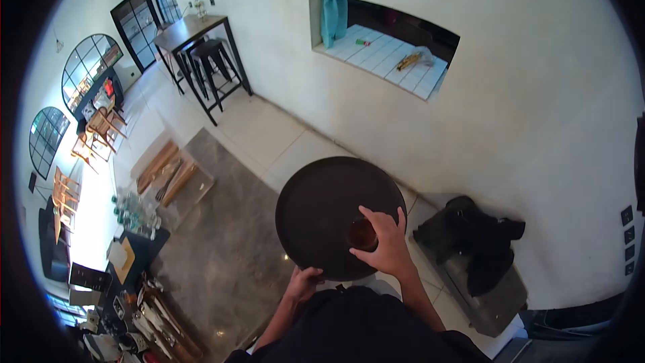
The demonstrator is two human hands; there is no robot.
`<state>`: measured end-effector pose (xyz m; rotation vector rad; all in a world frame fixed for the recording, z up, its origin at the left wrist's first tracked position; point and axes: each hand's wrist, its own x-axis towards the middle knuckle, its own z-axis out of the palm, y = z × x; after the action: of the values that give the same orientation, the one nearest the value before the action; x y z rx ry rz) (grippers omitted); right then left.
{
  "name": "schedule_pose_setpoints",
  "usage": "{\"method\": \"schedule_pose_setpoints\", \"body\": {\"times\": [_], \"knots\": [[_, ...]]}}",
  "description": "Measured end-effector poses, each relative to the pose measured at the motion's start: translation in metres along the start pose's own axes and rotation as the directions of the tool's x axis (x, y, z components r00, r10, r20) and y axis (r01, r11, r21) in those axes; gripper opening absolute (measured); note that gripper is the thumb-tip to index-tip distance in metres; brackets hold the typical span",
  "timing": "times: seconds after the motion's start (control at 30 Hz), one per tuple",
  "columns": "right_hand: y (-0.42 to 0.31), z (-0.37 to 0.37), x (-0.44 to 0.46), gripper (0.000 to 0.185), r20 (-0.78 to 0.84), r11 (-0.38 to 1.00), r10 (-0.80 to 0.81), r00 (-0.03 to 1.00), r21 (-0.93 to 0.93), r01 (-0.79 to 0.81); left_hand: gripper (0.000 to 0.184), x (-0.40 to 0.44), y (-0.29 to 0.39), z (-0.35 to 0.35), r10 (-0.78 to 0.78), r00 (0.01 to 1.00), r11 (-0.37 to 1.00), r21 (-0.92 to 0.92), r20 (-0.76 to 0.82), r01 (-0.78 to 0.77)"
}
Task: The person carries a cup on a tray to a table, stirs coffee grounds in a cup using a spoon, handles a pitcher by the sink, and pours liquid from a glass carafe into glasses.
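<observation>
Tray (pixel 322 195), cup (pixel 362 234) (both held), black cloth (pixel 457 228) nearby

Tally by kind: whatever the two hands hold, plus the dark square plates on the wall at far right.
Round dark tray, rim in the left hand: 1
Reddish-brown cup, in the right hand: 1
Dark square wall plates: 4
Total: 6

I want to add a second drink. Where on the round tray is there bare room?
The tray is bare between its far rim and the reddish cup, and left of the cup toward the left hand. It is crowded right of the cup, where the right hand comes in.
</observation>
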<state>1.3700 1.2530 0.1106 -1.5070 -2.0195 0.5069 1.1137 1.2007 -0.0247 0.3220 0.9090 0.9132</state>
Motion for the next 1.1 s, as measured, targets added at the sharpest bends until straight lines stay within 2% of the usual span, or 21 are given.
{"method": "schedule_pose_setpoints", "body": {"times": [0.1,0.2,0.3,0.43,0.57,0.63,0.7,0.83,0.9,0.97,1.0,1.1], "knots": [[0.031,-0.031,0.035,0.096,0.023,1.000,-0.005,1.000,-0.030,0.005,0.068,0.033,0.009,0.056,0.103,0.994,0.993,-0.049,-0.027,-0.104],[0.063,-0.059,0.068,0.096,0.047,0.997,-0.037,0.998,-0.061,0.040,0.064,0.080,0.004,0.070,0.151,0.986,0.981,-0.133,0.066,-0.141],[0.085,-0.072,0.095,0.096,0.067,0.995,-0.057,0.996,-0.079,0.062,0.064,0.108,0.007,0.095,0.166,0.986,0.976,-0.141,0.007,-0.163],[0.116,-0.077,0.136,0.096,0.085,0.996,-0.071,0.994,-0.051,0.076,0.063,0.144,0.030,0.122,0.193,0.981,0.958,-0.222,0.024,-0.184],[0.134,-0.072,0.183,0.096,0.113,0.994,-0.105,0.988,-0.017,0.108,0.065,0.181,0.041,0.120,0.242,0.969,0.956,-0.159,-0.056,-0.248],[0.138,-0.069,0.212,0.097,0.104,0.988,-0.131,0.986,-0.067,0.138,0.064,0.198,0.053,0.120,0.258,0.963,0.956,-0.125,-0.079,-0.266],[0.145,-0.063,0.243,0.098,0.127,0.989,-0.138,0.982,-0.032,0.143,0.064,0.216,0.075,0.125,0.337,0.939,0.921,-0.185,-0.065,-0.343],[0.159,-0.036,0.317,0.100,0.161,0.986,-0.164,0.973,0.066,0.156,0.064,0.263,0.137,0.123,0.350,0.928,0.887,-0.274,-0.127,-0.372],[0.161,-0.023,0.361,0.100,0.195,0.981,-0.165,0.967,0.133,0.141,0.064,0.287,0.168,0.114,0.394,0.913,0.873,-0.268,-0.108,-0.408],[0.159,-0.006,0.405,0.101,0.114,0.964,-0.201,0.973,0.200,0.176,0.064,0.305,0.197,0.102,0.409,0.900,0.874,-0.220,-0.152,-0.434],[0.154,0.001,0.432,0.101,0.121,0.953,-0.240,0.963,0.221,0.209,0.064,0.319,0.221,0.098,0.434,0.887,0.873,-0.170,-0.157,-0.457],[0.136,0.020,0.490,0.098,0.090,0.934,-0.234,0.968,0.297,0.199,0.060,0.337,0.273,0.085,0.426,0.880,0.865,-0.190,-0.210,-0.464]]}}
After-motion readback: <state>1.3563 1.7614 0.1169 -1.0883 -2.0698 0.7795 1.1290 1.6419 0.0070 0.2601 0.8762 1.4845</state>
